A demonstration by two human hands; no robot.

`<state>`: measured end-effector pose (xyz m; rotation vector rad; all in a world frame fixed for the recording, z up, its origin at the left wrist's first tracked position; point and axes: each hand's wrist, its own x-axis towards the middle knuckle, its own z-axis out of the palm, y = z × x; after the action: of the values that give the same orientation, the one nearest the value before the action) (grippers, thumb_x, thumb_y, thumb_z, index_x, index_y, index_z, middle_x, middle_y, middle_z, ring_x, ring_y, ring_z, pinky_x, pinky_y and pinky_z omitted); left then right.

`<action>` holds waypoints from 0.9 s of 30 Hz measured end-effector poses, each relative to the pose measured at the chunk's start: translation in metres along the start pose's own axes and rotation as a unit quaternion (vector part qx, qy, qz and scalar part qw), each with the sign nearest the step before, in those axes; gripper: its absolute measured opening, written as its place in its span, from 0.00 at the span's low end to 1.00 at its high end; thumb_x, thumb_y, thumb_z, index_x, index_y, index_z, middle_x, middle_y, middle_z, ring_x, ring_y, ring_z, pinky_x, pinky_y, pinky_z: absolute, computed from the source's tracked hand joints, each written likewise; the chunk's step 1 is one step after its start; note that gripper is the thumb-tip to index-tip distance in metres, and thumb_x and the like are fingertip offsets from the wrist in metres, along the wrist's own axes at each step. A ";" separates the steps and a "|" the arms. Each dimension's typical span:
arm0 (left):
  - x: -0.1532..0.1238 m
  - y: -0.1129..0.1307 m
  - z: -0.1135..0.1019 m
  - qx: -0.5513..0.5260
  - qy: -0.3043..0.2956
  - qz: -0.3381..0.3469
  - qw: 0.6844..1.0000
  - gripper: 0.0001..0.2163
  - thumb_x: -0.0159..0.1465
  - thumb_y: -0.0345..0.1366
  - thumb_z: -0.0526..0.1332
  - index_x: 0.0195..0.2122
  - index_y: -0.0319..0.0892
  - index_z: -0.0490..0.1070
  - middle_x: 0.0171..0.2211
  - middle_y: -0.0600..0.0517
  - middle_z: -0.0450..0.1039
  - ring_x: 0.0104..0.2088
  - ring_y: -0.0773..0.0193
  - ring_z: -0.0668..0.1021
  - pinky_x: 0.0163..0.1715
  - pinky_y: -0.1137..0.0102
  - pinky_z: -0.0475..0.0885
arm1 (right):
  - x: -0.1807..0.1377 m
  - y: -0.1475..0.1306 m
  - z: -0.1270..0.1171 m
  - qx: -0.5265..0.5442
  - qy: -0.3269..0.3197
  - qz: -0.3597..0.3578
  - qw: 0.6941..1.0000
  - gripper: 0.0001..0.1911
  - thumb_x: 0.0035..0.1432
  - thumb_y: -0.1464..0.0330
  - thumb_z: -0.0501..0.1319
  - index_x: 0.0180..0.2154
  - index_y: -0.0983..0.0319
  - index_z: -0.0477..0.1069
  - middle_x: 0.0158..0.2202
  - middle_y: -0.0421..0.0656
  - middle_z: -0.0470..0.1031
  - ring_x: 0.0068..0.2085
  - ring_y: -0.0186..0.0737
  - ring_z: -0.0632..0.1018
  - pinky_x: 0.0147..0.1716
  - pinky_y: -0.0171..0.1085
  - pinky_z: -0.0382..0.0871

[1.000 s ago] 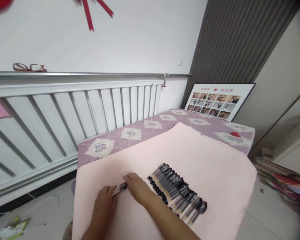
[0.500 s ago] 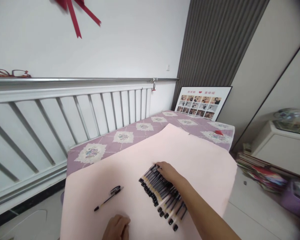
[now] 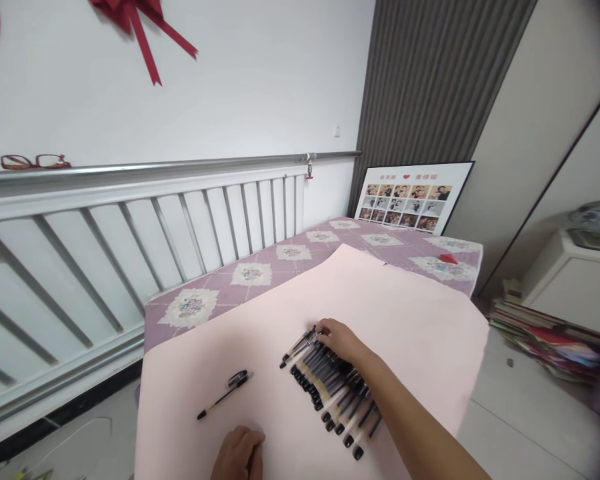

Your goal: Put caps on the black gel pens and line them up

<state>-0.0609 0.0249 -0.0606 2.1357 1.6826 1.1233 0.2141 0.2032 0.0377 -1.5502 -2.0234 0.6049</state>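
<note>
A row of several black pens (image 3: pixel 336 393) lies side by side on a pale pink sheet (image 3: pixel 410 313). My right hand (image 3: pixel 341 340) rests at the far end of the row, its fingers pinched on the outermost pen (image 3: pixel 297 347), which angles away from the others. A single black pen (image 3: pixel 225 395) lies alone on the sheet to the left. Near the sheet's front edge, my left hand (image 3: pixel 240 453) rests with curled fingers and nothing visible in it.
The pink sheet covers a table with a purple patterned cloth (image 3: pixel 280 260). A white slatted rail (image 3: pixel 130 220) runs along the left, with red glasses (image 3: pixel 35 161) on top. A photo board (image 3: pixel 410 199) leans at the back. Stacked books (image 3: pixel 545 333) lie on the floor at right.
Both hands let go of the single pen, which now lies alone. My right hand moved right to the row and took its outermost pen. My left hand drew back to the front edge.
</note>
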 end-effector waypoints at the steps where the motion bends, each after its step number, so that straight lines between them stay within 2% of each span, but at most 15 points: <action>1: 0.000 0.001 -0.001 -0.003 -0.002 -0.006 1.000 0.11 0.61 0.38 0.50 0.31 0.45 0.72 0.29 0.49 0.73 0.33 0.62 0.75 0.36 0.69 0.72 | -0.003 -0.004 -0.005 0.019 -0.001 -0.004 1.000 0.07 0.46 0.72 0.58 0.31 0.61 0.71 0.29 0.39 0.71 0.32 0.36 0.71 0.35 0.34 0.62; 4: 0.002 0.001 -0.006 -0.010 -0.008 -0.029 0.999 0.11 0.61 0.37 0.50 0.35 0.44 0.71 0.32 0.47 0.73 0.36 0.61 0.75 0.39 0.67 0.72 | -0.020 -0.022 -0.017 0.076 -0.005 -0.017 0.997 0.04 0.49 0.68 0.57 0.29 0.60 0.69 0.24 0.35 0.67 0.28 0.34 0.69 0.31 0.33 0.62; 6: 0.002 0.000 -0.011 -0.001 -0.004 -0.051 0.999 0.12 0.61 0.37 0.50 0.40 0.42 0.70 0.37 0.46 0.72 0.39 0.60 0.74 0.40 0.66 0.72 | -0.039 -0.037 -0.016 0.107 -0.007 -0.023 0.994 0.05 0.51 0.66 0.56 0.29 0.60 0.68 0.22 0.34 0.65 0.26 0.33 0.68 0.27 0.32 0.62; 9: 0.001 0.007 -0.022 0.037 0.027 -0.054 0.997 0.16 0.60 0.39 0.53 0.47 0.41 0.67 0.45 0.43 0.69 0.47 0.56 0.71 0.45 0.61 0.70 | -0.076 -0.059 0.001 0.144 -0.005 -0.023 0.989 0.05 0.52 0.66 0.55 0.28 0.60 0.67 0.22 0.34 0.64 0.25 0.33 0.66 0.26 0.31 0.60; 12: 0.000 0.029 -0.038 0.079 0.044 -0.010 0.996 0.19 0.59 0.38 0.55 0.52 0.42 0.64 0.50 0.43 0.66 0.52 0.53 0.66 0.50 0.57 0.64 | -0.117 -0.077 0.030 0.230 0.000 0.001 0.973 0.05 0.49 0.65 0.59 0.26 0.60 0.69 0.20 0.34 0.62 0.24 0.33 0.64 0.24 0.32 0.58; 14: -0.001 0.049 -0.049 0.099 -0.001 0.013 0.995 0.17 0.59 0.37 0.57 0.51 0.45 0.65 0.48 0.44 0.68 0.51 0.52 0.68 0.50 0.56 0.62 | -0.142 -0.086 0.047 0.277 -0.005 0.022 0.961 0.06 0.47 0.64 0.61 0.24 0.60 0.68 0.21 0.35 0.62 0.25 0.34 0.64 0.25 0.32 0.57; 17: -0.004 0.074 -0.062 0.087 -0.131 0.000 0.988 0.09 0.61 0.34 0.53 0.40 0.48 0.71 0.34 0.49 0.74 0.37 0.58 0.74 0.41 0.61 0.67 | -0.170 -0.095 0.068 0.376 -0.011 0.067 0.924 0.10 0.47 0.60 0.62 0.23 0.60 0.67 0.20 0.34 0.59 0.24 0.33 0.63 0.25 0.32 0.58; 19: -0.009 0.084 -0.066 0.058 -0.169 -0.036 0.983 0.10 0.63 0.34 0.50 0.37 0.47 0.71 0.31 0.50 0.73 0.33 0.61 0.74 0.36 0.67 0.68 | -0.183 -0.100 0.080 0.463 -0.003 0.116 0.879 0.14 0.46 0.56 0.63 0.28 0.59 0.68 0.21 0.34 0.61 0.23 0.33 0.64 0.23 0.32 0.58; 21: -0.017 0.089 -0.067 0.021 -0.178 -0.067 0.982 0.10 0.64 0.34 0.48 0.36 0.47 0.69 0.32 0.51 0.72 0.33 0.63 0.74 0.34 0.70 0.68 | -0.192 -0.106 0.090 0.520 -0.001 0.152 0.840 0.19 0.46 0.52 0.61 0.34 0.59 0.68 0.22 0.36 0.64 0.23 0.33 0.66 0.21 0.31 0.59; 23: -0.024 0.092 -0.065 -0.010 -0.184 -0.085 0.979 0.10 0.63 0.34 0.47 0.36 0.47 0.67 0.32 0.51 0.71 0.33 0.64 0.74 0.34 0.72 0.68 | -0.197 -0.113 0.097 0.524 -0.020 0.158 0.837 0.20 0.47 0.51 0.60 0.34 0.60 0.68 0.20 0.36 0.65 0.21 0.33 0.66 0.20 0.31 0.58; 27: -0.030 0.096 -0.065 -0.056 -0.201 -0.107 0.972 0.08 0.63 0.35 0.48 0.36 0.46 0.66 0.33 0.52 0.72 0.33 0.65 0.74 0.34 0.72 0.67 | -0.199 -0.128 0.099 0.478 -0.050 0.109 0.870 0.16 0.50 0.54 0.60 0.27 0.61 0.68 0.20 0.36 0.66 0.22 0.32 0.66 0.23 0.31 0.60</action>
<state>-0.0343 -0.0531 0.0264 1.8970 1.5698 0.6548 0.0992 -0.0251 0.0161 -1.1065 -1.2281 1.5117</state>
